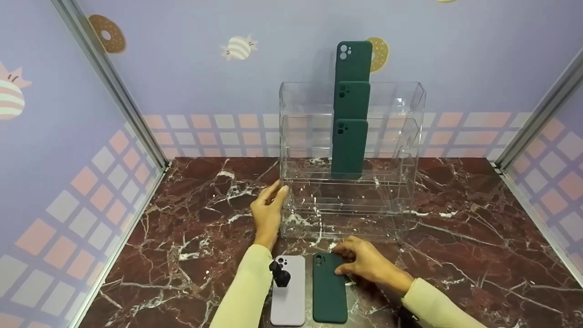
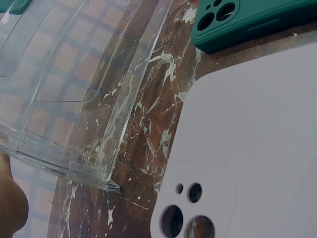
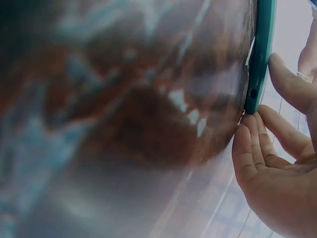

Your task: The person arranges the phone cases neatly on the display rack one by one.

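A clear tiered display rack (image 1: 291,182) stands on the marbled table. My left hand (image 1: 268,213) rests against its lower left side, fingers fairly straight; the left wrist view shows only part of that hand (image 2: 12,203) beside the clear side panel. With thumb and fingertips my right hand (image 1: 366,262) pinches the upper right corner of a green phone case (image 1: 330,296) lying flat. In the right wrist view the thumb is on the case (image 3: 261,59) and the fingers are at its end. Left of it lies a pale lilac phone case (image 1: 291,305).
Three green phone cases stand in the rack's upper tiers, the front one (image 1: 350,148) lowest. A small black object (image 1: 281,277) overlaps the lilac case in the head view. Patterned walls (image 1: 205,91) enclose the table at the back and sides.
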A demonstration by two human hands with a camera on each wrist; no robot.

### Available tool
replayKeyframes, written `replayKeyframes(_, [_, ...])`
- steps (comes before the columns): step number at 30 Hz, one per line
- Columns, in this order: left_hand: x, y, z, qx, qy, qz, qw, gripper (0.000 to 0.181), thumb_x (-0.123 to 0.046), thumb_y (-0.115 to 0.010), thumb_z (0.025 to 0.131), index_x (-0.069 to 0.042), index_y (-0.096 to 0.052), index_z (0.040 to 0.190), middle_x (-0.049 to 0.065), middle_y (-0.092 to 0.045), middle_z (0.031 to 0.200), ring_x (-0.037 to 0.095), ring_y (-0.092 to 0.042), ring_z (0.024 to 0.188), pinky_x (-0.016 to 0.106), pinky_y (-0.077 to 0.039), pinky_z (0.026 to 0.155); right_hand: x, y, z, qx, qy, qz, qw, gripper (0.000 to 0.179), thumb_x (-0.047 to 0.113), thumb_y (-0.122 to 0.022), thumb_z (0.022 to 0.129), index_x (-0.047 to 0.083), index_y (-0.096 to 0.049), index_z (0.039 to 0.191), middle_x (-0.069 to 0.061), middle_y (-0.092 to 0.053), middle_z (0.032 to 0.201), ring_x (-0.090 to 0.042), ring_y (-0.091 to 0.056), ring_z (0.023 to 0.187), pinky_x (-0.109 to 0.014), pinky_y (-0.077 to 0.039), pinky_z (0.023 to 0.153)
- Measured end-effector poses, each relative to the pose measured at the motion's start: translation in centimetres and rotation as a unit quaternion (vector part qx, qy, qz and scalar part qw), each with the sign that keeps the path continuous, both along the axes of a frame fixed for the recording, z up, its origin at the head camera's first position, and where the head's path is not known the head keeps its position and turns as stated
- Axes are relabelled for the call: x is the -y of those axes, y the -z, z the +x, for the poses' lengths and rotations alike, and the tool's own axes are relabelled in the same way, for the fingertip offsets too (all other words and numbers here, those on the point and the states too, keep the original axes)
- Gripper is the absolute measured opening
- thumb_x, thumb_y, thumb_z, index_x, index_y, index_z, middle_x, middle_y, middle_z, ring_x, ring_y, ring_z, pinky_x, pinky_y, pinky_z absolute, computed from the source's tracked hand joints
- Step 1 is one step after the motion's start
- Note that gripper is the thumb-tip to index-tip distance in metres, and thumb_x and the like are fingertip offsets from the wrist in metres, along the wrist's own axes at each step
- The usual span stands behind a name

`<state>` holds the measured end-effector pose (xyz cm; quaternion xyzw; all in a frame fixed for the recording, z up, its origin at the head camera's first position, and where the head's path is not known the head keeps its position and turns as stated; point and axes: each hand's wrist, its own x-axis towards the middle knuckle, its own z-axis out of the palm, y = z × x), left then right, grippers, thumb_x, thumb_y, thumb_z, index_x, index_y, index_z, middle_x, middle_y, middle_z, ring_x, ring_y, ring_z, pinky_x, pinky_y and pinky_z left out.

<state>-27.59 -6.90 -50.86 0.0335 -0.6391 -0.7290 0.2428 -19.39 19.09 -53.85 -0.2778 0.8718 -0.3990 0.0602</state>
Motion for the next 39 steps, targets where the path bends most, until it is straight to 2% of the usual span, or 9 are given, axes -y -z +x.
replayKeyframes(5, [0.0,0.2,0.0,-0.004,0.001,0.001,1.0000,0.032,-0.003,-0.080,0.094,0.005,-0.076,0.125,0.015,-0.075,0.112,0.008,-0.065,0.083,0.018,-0.049,0.067,0.1,-0.3,0.0,-0.001,0.000,0.016,0.9999,0.046,0.023,-0.094,0.081,0.001,-0.077,0.118,-0.002,-0.059,0.096,-0.019,-0.060,0.084,-0.033,-0.052,0.075])
replayKeyframes(14, [0.2,0.4,0.0,-0.011,0.007,-0.005,0.9999,0.032,-0.010,-0.082,0.094,-0.001,-0.078,0.124,0.010,-0.076,0.112,0.012,-0.068,0.088,0.020,-0.052,0.071,0.4,-0.4,0.1,-0.007,-0.005,0.020,0.9998,0.039,0.021,-0.094,0.082,0.002,-0.075,0.111,-0.003,-0.058,0.098,-0.020,-0.061,0.085,-0.035,-0.054,0.076])
replayKeyframes(21, [0.3,0.4,0.0,-0.011,0.007,-0.010,0.9999,0.030,-0.010,-0.082,0.095,-0.002,-0.079,0.124,0.009,-0.076,0.111,0.013,-0.069,0.091,0.021,-0.053,0.074,0.4,-0.7,0.3,-0.010,-0.016,0.025,0.9995,0.038,0.018,-0.093,0.083,0.004,-0.068,0.108,-0.003,-0.061,0.099,-0.017,-0.062,0.087,-0.042,-0.056,0.086])
replayKeyframes(24, [0.2,0.3,0.0,-0.014,0.006,-0.007,0.9999,0.030,-0.009,-0.082,0.094,-0.001,-0.079,0.123,0.011,-0.076,0.112,0.013,-0.069,0.091,0.021,-0.054,0.075,0.4,-0.7,0.3,-0.004,-0.014,0.024,0.9996,0.041,0.018,-0.095,0.082,0.003,-0.068,0.109,-0.002,-0.061,0.099,-0.016,-0.062,0.086,-0.037,-0.056,0.079])
replayKeyframes(32, [0.2,0.4,-0.2,-0.018,0.007,0.006,0.9998,0.030,-0.007,-0.082,0.094,0.001,-0.079,0.123,0.013,-0.075,0.114,0.012,-0.070,0.092,0.021,-0.054,0.076,0.2,-1.2,0.1,0.046,-0.003,-0.001,0.9989,0.041,0.016,-0.097,0.078,0.003,-0.073,0.109,-0.002,-0.066,0.099,-0.016,-0.065,0.083,-0.030,-0.056,0.073])
replayKeyframes(39, [0.2,0.3,-0.2,-0.017,0.005,-0.004,0.9998,0.030,-0.008,-0.082,0.093,0.000,-0.079,0.123,0.011,-0.076,0.114,0.013,-0.068,0.090,0.020,-0.053,0.074,-0.3,-1.7,-0.1,0.028,0.008,-0.031,0.9991,0.041,0.016,-0.095,0.080,0.005,-0.074,0.114,-0.001,-0.067,0.104,-0.018,-0.065,0.086,-0.031,-0.056,0.076])
